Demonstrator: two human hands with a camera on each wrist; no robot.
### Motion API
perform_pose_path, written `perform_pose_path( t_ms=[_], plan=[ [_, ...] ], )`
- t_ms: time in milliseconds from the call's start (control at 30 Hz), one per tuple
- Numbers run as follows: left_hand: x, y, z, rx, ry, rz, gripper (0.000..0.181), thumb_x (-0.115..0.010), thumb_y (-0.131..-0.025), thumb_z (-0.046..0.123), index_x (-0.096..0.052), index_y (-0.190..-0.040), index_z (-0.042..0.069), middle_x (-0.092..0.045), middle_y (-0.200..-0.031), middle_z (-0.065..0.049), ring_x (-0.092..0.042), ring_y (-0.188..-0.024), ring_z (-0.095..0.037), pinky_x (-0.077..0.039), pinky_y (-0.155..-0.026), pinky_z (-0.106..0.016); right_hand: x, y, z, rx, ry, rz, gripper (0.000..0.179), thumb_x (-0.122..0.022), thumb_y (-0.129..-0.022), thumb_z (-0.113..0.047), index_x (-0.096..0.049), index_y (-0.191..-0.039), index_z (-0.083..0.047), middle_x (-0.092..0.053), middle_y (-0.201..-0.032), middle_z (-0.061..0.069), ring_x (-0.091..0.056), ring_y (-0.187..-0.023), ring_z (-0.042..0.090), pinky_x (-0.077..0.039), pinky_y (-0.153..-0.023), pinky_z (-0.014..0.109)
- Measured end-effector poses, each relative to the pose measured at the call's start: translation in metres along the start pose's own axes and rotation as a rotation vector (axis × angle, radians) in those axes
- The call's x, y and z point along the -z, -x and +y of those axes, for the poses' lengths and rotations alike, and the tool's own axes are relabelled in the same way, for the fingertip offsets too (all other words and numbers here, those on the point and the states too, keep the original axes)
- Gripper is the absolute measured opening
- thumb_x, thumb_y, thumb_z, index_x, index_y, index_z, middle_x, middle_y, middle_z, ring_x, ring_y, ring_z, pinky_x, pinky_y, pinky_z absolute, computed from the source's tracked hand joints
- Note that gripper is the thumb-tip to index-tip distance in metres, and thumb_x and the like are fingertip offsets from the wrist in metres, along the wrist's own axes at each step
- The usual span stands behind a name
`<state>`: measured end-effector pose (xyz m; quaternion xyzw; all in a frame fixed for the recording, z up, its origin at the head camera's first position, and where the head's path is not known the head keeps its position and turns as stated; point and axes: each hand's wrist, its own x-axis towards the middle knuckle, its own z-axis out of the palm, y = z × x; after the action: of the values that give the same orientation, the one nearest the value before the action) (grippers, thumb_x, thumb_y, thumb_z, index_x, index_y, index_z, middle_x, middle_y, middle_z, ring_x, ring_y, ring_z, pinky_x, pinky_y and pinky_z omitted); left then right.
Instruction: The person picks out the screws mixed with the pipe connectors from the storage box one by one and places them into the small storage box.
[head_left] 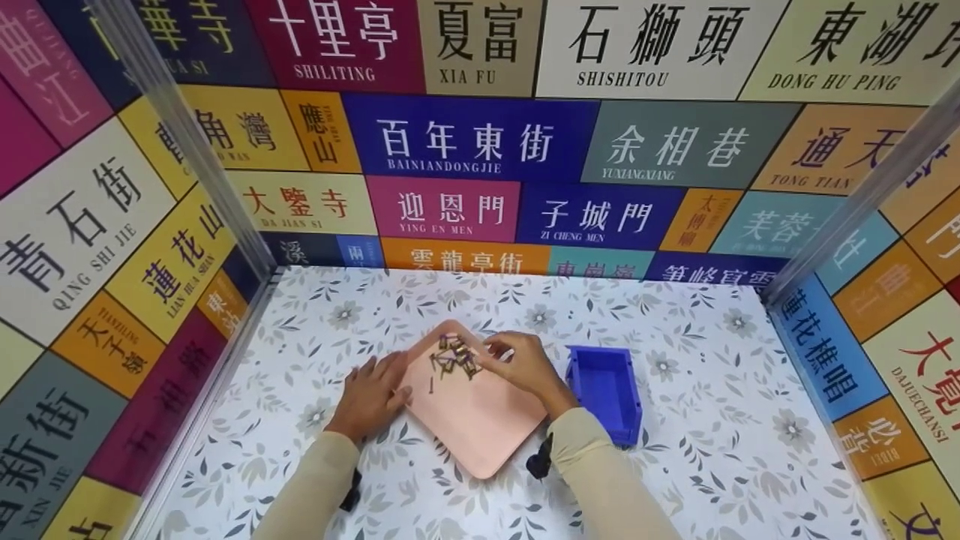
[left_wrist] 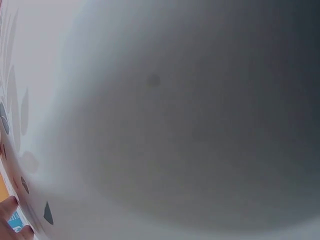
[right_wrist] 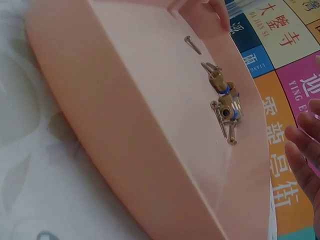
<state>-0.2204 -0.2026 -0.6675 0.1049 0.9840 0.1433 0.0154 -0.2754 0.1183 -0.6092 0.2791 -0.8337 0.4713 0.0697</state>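
Observation:
A pink tray (head_left: 480, 427) lies at an angle on the table. Near its far corner is a small heap of screws (right_wrist: 192, 45) and brass-coloured fittings (right_wrist: 227, 102) with blue bands. At the tray's left edge rests my left hand (head_left: 375, 394), its fingers straight and touching the rim. My right hand (head_left: 521, 367) hovers over the tray's right side, fingers loosely bent beside the heap. In the right wrist view its fingers (right_wrist: 305, 132) stand apart from the metal pieces, and I see nothing held. The left wrist view is mostly a blurred pale surface.
A blue open-topped bin (head_left: 606, 390) stands right of the tray, close to my right wrist. The table (head_left: 720, 465) has a leaf-patterned cover. Panels with printed signs (head_left: 472, 139) enclose the back and both sides.

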Motion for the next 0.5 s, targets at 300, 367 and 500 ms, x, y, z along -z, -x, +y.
perform_pose_path(
  t_ms=[300, 367, 500],
  plan=[
    [0.000, 0.001, -0.004, -0.061, -0.016, 0.059, 0.067, -0.040, -0.104, 0.056, -0.025, -0.164, 0.028, -0.036, -0.166, 0.001, -0.035, -0.149, -0.045, -0.029, -0.116, -0.070, -0.024, -0.016, -0.002, 0.027, 0.028, -0.083, 0.028, -0.084, -0.085, -0.025, -0.078, -0.110, -0.013, -0.075, -0.089, 0.014, -0.071, -0.078, 0.020, -0.061, -0.072, 0.036],
    [-0.001, 0.000, -0.005, -0.071, -0.026, 0.059, 0.067, -0.038, -0.105, 0.057, -0.025, -0.164, 0.027, -0.036, -0.166, 0.000, -0.036, -0.148, -0.046, -0.030, -0.115, -0.070, -0.028, -0.020, -0.004, 0.021, 0.022, -0.107, 0.029, -0.084, -0.085, -0.024, -0.078, -0.111, -0.012, -0.075, -0.089, 0.015, -0.071, -0.078, 0.020, -0.061, -0.073, 0.034],
    [-0.001, -0.001, -0.003, -0.048, -0.024, 0.019, 0.069, -0.035, -0.104, 0.059, -0.020, -0.165, 0.030, -0.032, -0.168, 0.001, -0.032, -0.150, -0.046, -0.026, -0.117, -0.071, -0.038, -0.027, -0.005, 0.004, 0.025, -0.150, 0.030, -0.084, -0.085, -0.026, -0.078, -0.111, -0.014, -0.076, -0.087, 0.011, -0.069, -0.077, 0.017, -0.059, -0.071, 0.029]
  ],
)
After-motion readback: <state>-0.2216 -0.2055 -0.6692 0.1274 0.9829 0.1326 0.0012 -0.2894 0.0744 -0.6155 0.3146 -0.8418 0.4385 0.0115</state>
